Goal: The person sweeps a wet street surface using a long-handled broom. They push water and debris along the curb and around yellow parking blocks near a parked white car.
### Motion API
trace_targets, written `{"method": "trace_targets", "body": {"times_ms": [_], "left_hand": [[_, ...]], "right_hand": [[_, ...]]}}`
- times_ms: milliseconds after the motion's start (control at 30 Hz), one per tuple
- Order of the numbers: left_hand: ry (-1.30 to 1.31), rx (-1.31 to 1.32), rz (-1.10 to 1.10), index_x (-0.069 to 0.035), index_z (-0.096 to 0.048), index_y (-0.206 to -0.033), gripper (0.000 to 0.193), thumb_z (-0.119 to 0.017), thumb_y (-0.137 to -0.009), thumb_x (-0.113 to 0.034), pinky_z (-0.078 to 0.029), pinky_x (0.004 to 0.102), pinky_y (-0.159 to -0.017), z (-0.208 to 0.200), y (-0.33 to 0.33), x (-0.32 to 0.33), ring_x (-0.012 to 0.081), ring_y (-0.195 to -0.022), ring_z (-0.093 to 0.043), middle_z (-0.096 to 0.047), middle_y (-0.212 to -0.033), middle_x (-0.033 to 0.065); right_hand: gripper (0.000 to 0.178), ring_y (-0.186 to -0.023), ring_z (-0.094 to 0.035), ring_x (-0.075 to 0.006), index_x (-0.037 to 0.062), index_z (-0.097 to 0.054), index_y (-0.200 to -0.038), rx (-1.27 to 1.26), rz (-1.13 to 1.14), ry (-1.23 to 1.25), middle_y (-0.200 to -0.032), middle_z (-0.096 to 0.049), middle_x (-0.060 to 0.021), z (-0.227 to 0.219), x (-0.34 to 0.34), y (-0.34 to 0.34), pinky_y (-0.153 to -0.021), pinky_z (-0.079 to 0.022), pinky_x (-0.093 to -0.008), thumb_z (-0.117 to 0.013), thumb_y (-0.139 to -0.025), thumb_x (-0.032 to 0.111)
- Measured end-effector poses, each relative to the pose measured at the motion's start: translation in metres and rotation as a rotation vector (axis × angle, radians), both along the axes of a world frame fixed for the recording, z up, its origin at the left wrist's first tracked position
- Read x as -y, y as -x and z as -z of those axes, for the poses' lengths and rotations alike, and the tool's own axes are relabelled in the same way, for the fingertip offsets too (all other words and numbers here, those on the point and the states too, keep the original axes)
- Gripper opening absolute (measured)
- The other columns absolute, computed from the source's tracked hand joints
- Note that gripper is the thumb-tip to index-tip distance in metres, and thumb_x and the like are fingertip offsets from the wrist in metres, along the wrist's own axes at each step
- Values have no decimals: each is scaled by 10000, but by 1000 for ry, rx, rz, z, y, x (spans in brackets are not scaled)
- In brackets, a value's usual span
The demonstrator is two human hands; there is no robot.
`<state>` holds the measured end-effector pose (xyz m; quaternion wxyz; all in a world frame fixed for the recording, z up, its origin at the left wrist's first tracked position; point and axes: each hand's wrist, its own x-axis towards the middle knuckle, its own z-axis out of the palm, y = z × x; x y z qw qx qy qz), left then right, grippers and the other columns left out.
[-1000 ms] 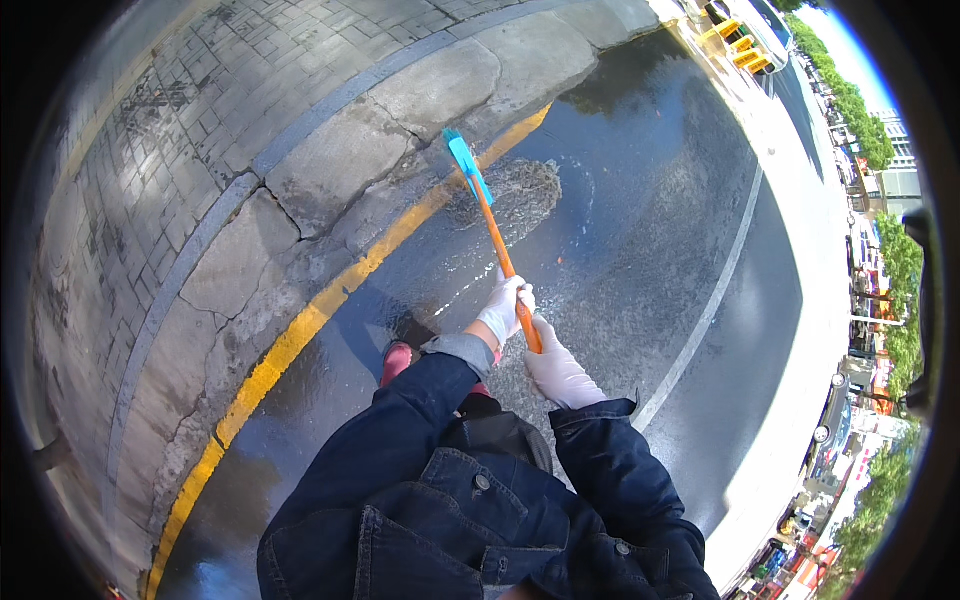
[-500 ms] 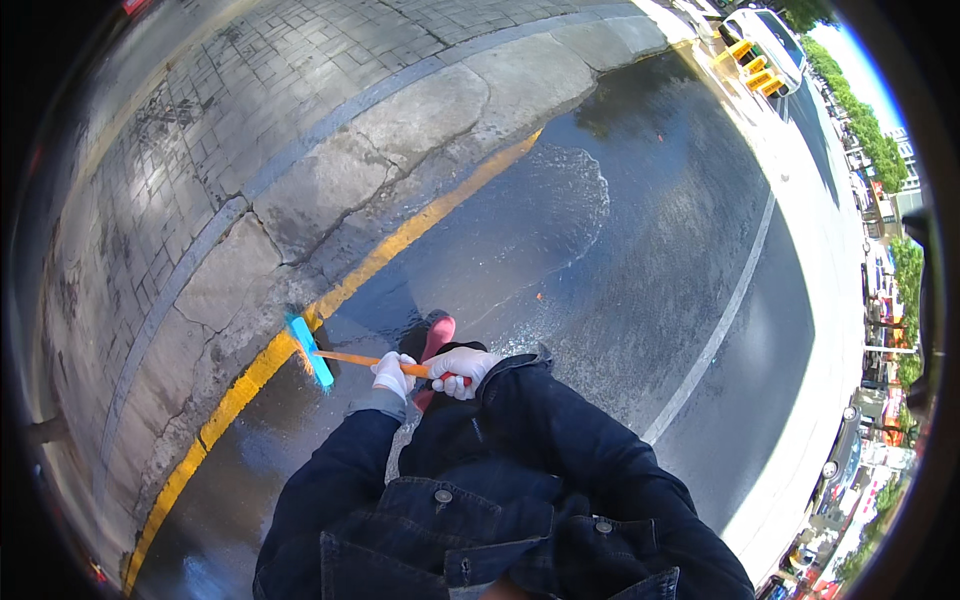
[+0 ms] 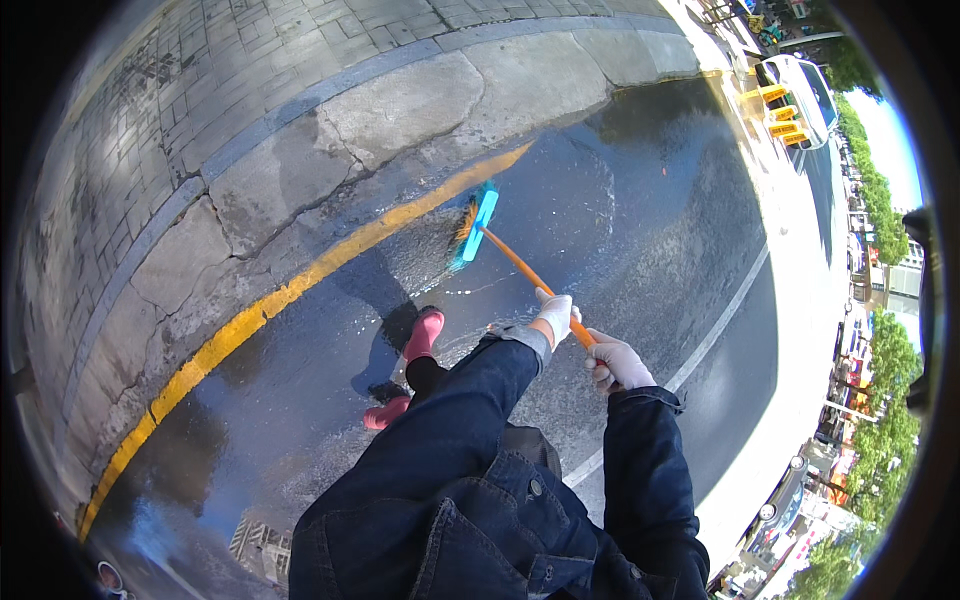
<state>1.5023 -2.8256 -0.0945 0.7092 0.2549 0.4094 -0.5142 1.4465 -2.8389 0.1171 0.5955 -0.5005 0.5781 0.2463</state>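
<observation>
Both my hands, in white gloves, grip the orange handle of a broom (image 3: pixel 515 262). My left hand (image 3: pixel 556 312) is closed round the handle farther down, toward the head. Near the handle's top end, my right hand (image 3: pixel 616 362) is wrapped round it. The blue broom head (image 3: pixel 480 226), with orange and teal bristles, rests on the wet asphalt (image 3: pixel 560 220) ahead of me, just to the right of the yellow kerb line (image 3: pixel 330 262). My pink boots (image 3: pixel 424 333) stand on the wet ground left of the handle.
A cracked concrete kerb (image 3: pixel 400 110) and brick paving (image 3: pixel 260 60) run along the left. A white line (image 3: pixel 725 318) crosses the asphalt on the right. A white car (image 3: pixel 800 95) and yellow posts (image 3: pixel 782 118) stand far right. A drain grate (image 3: pixel 262 548) lies at lower left.
The broom head has swung from the yellow line at left to farther ahead and right. Both hands have moved right with the handle, and my body has turned. Both boots now show.
</observation>
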Motion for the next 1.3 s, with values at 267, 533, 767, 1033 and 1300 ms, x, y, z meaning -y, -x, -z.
{"method": "trace_targets", "body": {"times_ms": [267, 533, 767, 1033, 1300], "left_hand": [[313, 162, 97, -254, -320, -1073, 347, -465, -852, -30, -366, 250, -371, -10, -38, 96, 104, -451, -447, -456, -700, 47], [-30, -38, -270, -192, -321, -1045, 260, -451, -874, -44, -419, 281, -470, -91, -27, 86, 138, -493, -444, -447, -719, 66], [-247, -162, -560, -130, -372, -963, 126, -443, -873, -77, -429, 297, -470, 15, -3, 53, 170, -481, -448, -415, -628, 48], [-523, -363, -397, -198, -401, -856, 75, -466, -868, -164, -412, 293, -433, 122, -9, 173, 161, -440, -443, -426, -579, -3], [-276, -59, -21, -324, -51, -1409, 707, -456, -863, -129, -409, 331, -445, -27, -102, 516, 163, -458, -456, -459, -658, 31]], "right_hand": [[660, -469, -507, -149, 118, -254, -1454, 15, -375, 473, -657, -517, -62, 24, 51, -12, -443, -413, -311, -482, -836, 94], [620, -425, -426, -77, 105, -263, -1456, 178, -392, -109, -656, -508, -11, -71, 141, -6, -399, -339, -219, -485, -877, 99], [563, -394, -388, -29, 115, -303, -1436, 66, -492, -540, -670, -524, 17, 23, 191, -32, -353, -324, -161, -454, -893, 104], [545, -410, -378, -30, 119, -352, -1416, -12, -387, -588, -642, -510, 22, 125, 310, -51, -369, -296, -154, -480, -886, 130], [523, -449, -403, -58, 128, -424, -1379, -66, -218, -29, -664, -505, -1, -10, 541, -116, -423, -319, -197, -499, -862, 111]]}}
